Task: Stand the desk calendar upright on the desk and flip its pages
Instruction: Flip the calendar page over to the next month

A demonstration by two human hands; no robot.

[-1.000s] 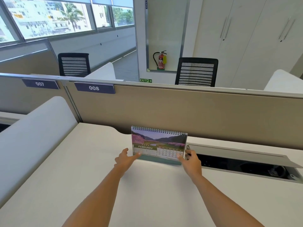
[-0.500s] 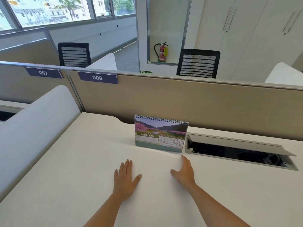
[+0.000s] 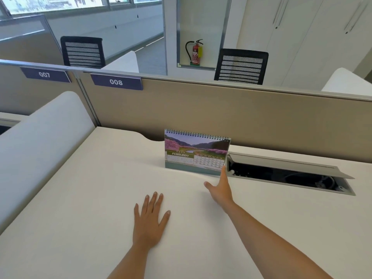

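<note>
The desk calendar stands upright on the white desk, spiral binding on top, showing a FEBRUARY page with a pink-blossom landscape. My left hand lies flat on the desk, palm down, fingers spread, well in front of the calendar. My right hand stretches forward with fingers extended; its fingertips reach the calendar's lower right corner. Neither hand holds anything.
An open cable tray with a raised grey lid sits just right of the calendar. A beige partition runs behind the desk, labelled 007 and 008. A white side divider bounds the left. Office chairs stand beyond.
Both hands let go of the calendar and drew back to the desk. My right hand has since reached forward again to the calendar's lower right corner; the left stays flat.
</note>
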